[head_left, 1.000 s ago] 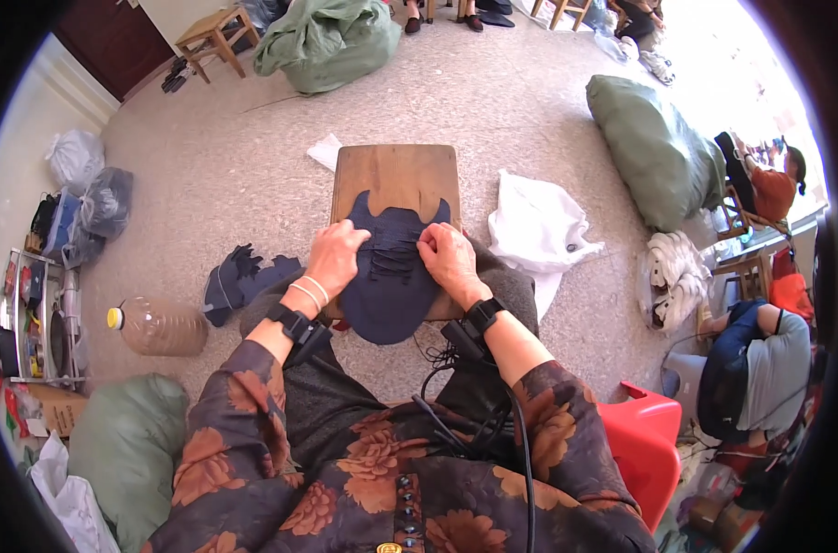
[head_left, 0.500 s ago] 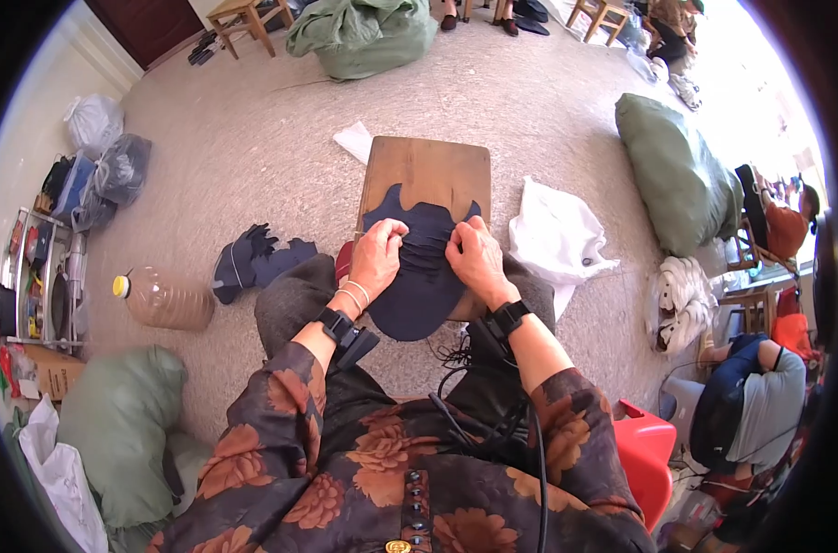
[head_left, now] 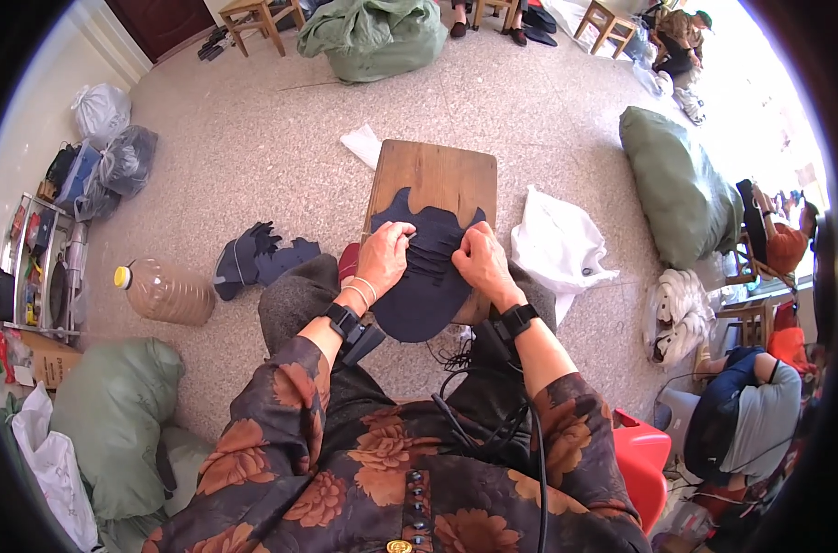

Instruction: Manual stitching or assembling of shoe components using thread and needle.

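Observation:
A dark navy cut cloth piece (head_left: 421,309) lies over the near part of a wooden stool top (head_left: 442,170). Its near end is rounded, its far edge has two pointed corners, and a row of folds or slits runs across its middle. At the left edge of those folds, my left hand (head_left: 382,253) is closed in a pinch on the cloth. My right hand (head_left: 485,264) grips the right edge with curled fingers; the fingertips are partly hidden. More dark navy cut pieces (head_left: 262,263) lie on the floor to the left, beside my knee.
A white bag (head_left: 559,241) lies right of the stool. On the left stand a large plastic bottle (head_left: 168,291), a green sack (head_left: 119,424) and a shelf rack (head_left: 46,267). Another green sack (head_left: 679,189) and white bundles (head_left: 679,313) are at right, with people seated beyond.
The whole view has shifted slightly, moving the stool a little rightward in it. My right fingers look more curled at the cloth's edge. Both hands stay on the piece.

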`<state>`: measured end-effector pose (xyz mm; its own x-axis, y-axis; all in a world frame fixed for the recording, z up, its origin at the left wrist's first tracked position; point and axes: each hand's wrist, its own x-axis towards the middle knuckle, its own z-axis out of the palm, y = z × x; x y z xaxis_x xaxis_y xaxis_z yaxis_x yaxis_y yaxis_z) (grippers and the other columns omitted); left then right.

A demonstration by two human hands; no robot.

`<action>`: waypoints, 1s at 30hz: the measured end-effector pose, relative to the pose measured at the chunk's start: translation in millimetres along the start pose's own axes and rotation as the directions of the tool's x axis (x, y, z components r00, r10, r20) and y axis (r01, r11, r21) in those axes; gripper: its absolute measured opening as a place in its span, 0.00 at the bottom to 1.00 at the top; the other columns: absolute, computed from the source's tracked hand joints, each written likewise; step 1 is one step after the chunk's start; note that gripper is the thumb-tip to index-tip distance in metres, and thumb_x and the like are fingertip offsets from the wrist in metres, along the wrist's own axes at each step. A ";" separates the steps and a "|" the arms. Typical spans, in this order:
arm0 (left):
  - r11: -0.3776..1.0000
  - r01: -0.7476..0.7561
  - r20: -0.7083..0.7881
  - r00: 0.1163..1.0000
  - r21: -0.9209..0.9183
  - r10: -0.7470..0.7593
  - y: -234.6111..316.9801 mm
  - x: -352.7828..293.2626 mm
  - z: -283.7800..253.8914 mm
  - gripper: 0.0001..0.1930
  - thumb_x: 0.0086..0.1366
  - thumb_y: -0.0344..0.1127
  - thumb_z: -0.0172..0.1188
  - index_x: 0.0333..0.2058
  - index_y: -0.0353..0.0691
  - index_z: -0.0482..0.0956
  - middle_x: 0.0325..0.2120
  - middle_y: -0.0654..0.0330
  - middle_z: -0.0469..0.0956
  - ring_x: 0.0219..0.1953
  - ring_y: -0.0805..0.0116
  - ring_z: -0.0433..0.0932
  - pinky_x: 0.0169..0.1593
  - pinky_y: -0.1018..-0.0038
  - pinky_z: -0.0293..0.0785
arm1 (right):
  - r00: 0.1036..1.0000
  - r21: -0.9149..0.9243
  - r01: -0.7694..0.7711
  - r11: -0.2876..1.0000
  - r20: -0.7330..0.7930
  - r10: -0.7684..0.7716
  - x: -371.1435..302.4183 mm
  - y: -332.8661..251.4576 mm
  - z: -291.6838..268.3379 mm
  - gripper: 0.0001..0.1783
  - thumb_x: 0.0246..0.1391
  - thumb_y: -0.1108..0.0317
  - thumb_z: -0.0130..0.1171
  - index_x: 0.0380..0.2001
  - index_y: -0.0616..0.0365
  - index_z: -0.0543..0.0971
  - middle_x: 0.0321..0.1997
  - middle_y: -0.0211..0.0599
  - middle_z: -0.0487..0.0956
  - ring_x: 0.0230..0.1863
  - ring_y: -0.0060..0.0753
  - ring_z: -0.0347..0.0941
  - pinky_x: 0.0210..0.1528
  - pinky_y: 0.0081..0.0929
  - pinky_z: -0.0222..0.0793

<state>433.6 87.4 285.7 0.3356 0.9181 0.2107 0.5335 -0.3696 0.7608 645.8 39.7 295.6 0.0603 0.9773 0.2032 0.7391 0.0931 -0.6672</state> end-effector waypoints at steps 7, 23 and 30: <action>1.000 0.021 0.017 1.000 -0.018 -0.020 0.8 -0.2 -0.5 0.09 0.66 0.29 0.51 0.41 0.39 0.79 0.37 0.51 0.79 0.41 0.50 0.80 0.46 0.61 0.76 | 0.999 0.054 0.006 0.999 0.037 -0.008 0.6 -0.2 -2.6 0.07 0.44 0.72 0.59 0.23 0.62 0.71 0.36 0.48 0.71 0.39 0.54 0.71 0.43 0.43 0.70; 1.000 -0.006 -0.007 1.000 0.003 0.006 6.2 0.8 -0.1 0.09 0.66 0.30 0.50 0.41 0.39 0.78 0.37 0.51 0.78 0.40 0.48 0.79 0.45 0.60 0.76 | 1.000 -0.045 -0.006 0.999 -0.025 0.005 -0.1 -4.9 3.1 0.05 0.48 0.72 0.58 0.24 0.61 0.73 0.38 0.46 0.72 0.40 0.54 0.73 0.43 0.44 0.71; 1.000 -0.005 -0.011 1.000 0.008 0.005 5.0 -1.1 0.9 0.10 0.66 0.30 0.50 0.42 0.39 0.78 0.37 0.51 0.78 0.40 0.48 0.79 0.45 0.60 0.76 | 1.000 -0.040 -0.004 0.999 0.014 0.004 1.5 -2.6 1.6 0.05 0.45 0.73 0.57 0.23 0.63 0.73 0.38 0.47 0.72 0.39 0.55 0.73 0.43 0.44 0.71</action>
<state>436.6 84.4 288.7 0.3300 0.9178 0.2209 0.5382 -0.3752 0.7547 642.9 41.2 296.5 0.0542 0.9802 0.1903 0.7652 0.0817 -0.6386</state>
